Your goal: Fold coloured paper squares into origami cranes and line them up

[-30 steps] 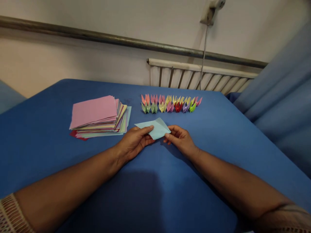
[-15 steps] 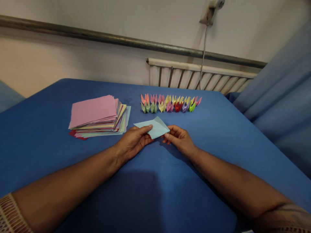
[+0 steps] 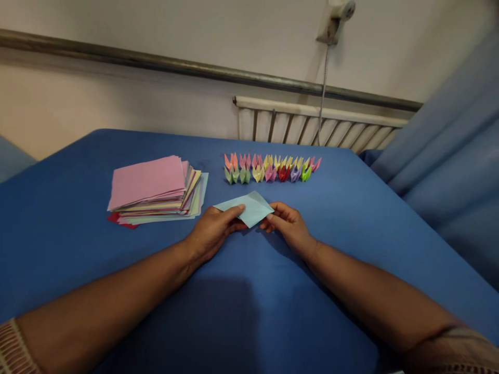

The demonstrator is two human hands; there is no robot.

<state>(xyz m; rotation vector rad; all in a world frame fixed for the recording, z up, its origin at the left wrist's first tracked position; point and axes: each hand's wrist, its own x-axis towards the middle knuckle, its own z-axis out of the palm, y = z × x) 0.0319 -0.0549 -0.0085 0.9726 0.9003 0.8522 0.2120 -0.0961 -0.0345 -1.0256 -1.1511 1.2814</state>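
Both my hands hold a light blue sheet of paper, partly folded, just above the blue table. My left hand pinches its left side with the thumb on top. My right hand pinches its right corner with closed fingers. Behind the sheet stand two rows of small folded paper figures in several colours. To the left lies a stack of coloured paper sheets with a pink one on top.
A wall with a metal rail and a radiator runs behind the table. Blue fabric hangs at the right. A cable drops from a wall fitting.
The hands and the blue sheet have barely moved; the view shifted slightly, and the sheet sits a little lower toward the table.
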